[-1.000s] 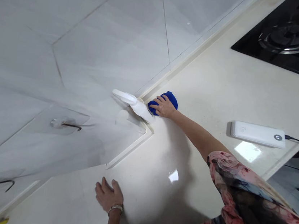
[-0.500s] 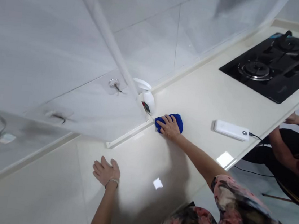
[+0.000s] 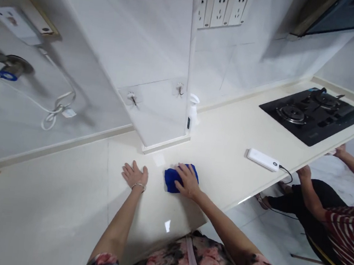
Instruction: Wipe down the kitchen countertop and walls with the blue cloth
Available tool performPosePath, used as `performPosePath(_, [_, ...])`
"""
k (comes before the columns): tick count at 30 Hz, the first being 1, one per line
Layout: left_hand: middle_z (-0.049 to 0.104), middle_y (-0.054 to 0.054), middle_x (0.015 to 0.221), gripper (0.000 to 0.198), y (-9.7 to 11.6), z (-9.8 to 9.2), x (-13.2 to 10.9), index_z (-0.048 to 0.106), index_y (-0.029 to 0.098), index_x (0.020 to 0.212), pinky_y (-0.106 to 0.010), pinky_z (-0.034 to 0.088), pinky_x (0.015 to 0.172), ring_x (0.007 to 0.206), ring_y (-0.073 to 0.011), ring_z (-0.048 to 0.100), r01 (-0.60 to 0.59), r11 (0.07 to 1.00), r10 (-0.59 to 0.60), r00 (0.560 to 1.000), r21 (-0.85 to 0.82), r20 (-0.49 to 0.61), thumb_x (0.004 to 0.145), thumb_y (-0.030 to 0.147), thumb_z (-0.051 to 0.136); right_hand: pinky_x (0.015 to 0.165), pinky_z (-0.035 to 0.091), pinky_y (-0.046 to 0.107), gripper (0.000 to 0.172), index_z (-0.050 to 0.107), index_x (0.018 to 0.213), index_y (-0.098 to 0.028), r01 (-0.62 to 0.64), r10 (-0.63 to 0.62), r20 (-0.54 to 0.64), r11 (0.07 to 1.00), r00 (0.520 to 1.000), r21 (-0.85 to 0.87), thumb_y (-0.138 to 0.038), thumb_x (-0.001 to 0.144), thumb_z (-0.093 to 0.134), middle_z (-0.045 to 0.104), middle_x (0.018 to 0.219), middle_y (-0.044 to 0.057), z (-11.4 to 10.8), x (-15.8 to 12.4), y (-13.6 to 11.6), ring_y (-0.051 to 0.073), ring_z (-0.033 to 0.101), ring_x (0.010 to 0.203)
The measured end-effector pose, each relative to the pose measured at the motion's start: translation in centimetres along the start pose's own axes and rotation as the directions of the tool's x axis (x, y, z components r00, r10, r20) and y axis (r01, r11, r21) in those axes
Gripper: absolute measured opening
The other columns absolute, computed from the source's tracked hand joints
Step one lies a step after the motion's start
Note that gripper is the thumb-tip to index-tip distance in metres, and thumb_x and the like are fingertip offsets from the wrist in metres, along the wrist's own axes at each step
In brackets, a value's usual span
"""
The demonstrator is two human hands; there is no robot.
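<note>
A folded blue cloth (image 3: 171, 180) lies on the pale countertop (image 3: 228, 132). My right hand (image 3: 188, 181) presses down over it, fingers bent across its top and right side. To the left, my left hand (image 3: 135, 175) rests flat on the same counter with its fingers spread, a bracelet at the wrist and nothing in it. Just beyond the cloth stands the base of a tiled pillar (image 3: 154, 104). A white spray bottle (image 3: 192, 113) is partly hidden behind the pillar's right edge.
On the right are a black gas hob (image 3: 311, 114) and a white power bank-like box (image 3: 263, 159) with a cable. A seated person in a striped top (image 3: 348, 231) is below the counter's edge. Wall sockets (image 3: 226, 8), hooks and a loose white cable (image 3: 59, 109) are on the walls.
My right hand has drawn the blue cloth from beside the pillar's corner back toward me. My left hand stays spread on the counter. The view has shifted, showing more of the wall.
</note>
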State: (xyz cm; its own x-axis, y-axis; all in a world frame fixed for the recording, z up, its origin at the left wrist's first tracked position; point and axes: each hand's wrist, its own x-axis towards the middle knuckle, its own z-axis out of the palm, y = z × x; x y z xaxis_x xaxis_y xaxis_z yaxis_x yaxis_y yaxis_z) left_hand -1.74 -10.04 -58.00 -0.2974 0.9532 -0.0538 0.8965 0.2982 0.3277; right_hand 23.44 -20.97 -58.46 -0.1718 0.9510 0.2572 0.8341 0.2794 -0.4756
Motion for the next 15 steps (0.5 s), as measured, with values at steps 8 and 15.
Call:
performPosePath(8, [0.039,-0.015,0.166,0.052,7.6,4.1,-8.8,0.054,0.016,0.148,-0.052,0.016,0.132,0.16,-0.0288,0.02,-0.72,0.666,0.745,0.654,-0.193,0.131,0.103,0.037,0.039,0.113,0.05,0.058,0.051,0.054,0.146,-0.02,-0.326,0.333,-0.389,0.941,0.859,0.086,-0.028,0.098,0.038,0.059,0.141,0.018,-0.8,-10.2,5.6,0.03,0.056,0.134])
performPosePath(15, [0.026,-0.021,0.171,0.091,9.8,7.1,-13.4,0.031,0.016,0.164,-0.067,0.009,0.128,0.159,-0.0449,0.014,-0.837,0.535,0.842,0.516,-0.118,0.161,0.092,0.066,0.053,0.115,0.049,0.063,0.051,0.051,0.148,-0.021,-0.247,0.217,-0.363,0.968,0.906,-0.038,-0.023,0.099,0.038,0.053,0.147,0.017,1.3,-14.4,6.6,0.031,0.049,0.142])
